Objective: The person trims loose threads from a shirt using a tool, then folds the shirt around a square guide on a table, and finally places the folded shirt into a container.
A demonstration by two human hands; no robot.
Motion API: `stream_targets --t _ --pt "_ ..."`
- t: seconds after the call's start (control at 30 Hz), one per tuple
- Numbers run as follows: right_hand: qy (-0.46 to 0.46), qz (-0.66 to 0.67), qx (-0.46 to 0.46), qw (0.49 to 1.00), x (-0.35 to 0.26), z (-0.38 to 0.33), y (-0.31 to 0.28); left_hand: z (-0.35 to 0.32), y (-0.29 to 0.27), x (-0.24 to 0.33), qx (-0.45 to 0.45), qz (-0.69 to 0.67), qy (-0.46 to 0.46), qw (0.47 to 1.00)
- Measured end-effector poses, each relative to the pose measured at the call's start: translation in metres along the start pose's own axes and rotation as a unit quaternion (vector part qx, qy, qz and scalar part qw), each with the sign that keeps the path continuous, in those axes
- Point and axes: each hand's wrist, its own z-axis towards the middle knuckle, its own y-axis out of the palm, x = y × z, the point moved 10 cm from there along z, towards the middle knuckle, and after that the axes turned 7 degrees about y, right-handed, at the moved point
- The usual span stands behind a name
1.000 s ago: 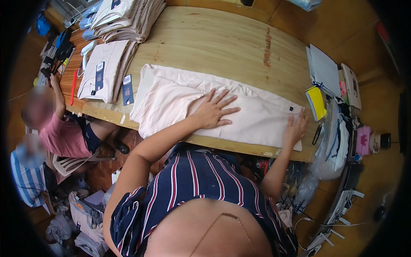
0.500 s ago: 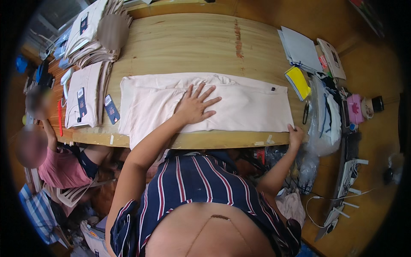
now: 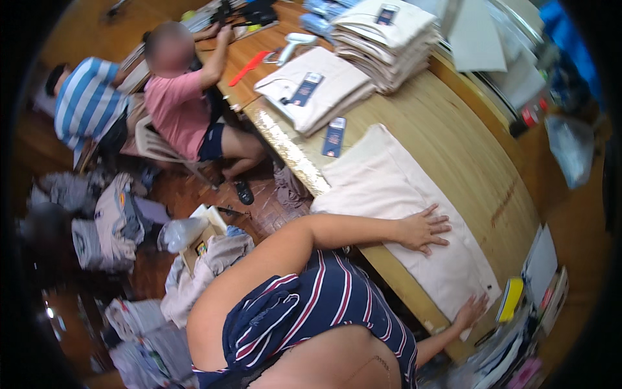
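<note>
Head view: a pale pink cloth [image 3: 395, 201], soft and smooth, lies flat as a long rectangle along the near edge of the wooden counter [image 3: 466, 142], whose grain runs lengthwise. The left hand [image 3: 424, 228] rests palm-down on its middle, fingers spread, gripping nothing. The right hand [image 3: 471, 309] lies open at the cloth's far corner by the counter edge, fingers flat on the fabric. Just beyond the cloth lies a dark blue tag [image 3: 334, 136], then a folded cream garment [image 3: 314, 94] and a tall stack [image 3: 389, 39] of the same. A yellow block [image 3: 510, 298] sits near the right hand. A person in a pink shirt [image 3: 178, 107] sits at the counter's far end; clothes heaps [image 3: 110, 227] cover the floor.
</note>
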Motion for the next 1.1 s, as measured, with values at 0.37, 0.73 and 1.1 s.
stream_targets --t 0.37,0.73,1.1 --pt "-0.672 0.201 -0.153 0.696 -0.356 -0.235 -0.127 -0.252 -0.103 -0.119 0.015 -0.031 -0.432 0.901" --pt "-0.451 0.489 -0.326 0.672 -0.415 -0.189 -0.108 -0.25 -0.106 -0.116 0.059 0.022 -0.35 0.935" --pt "-0.123 0.493 -0.199 0.838 -0.376 0.193 0.05 -0.244 -0.114 -0.114 0.031 0.037 -0.377 0.925"
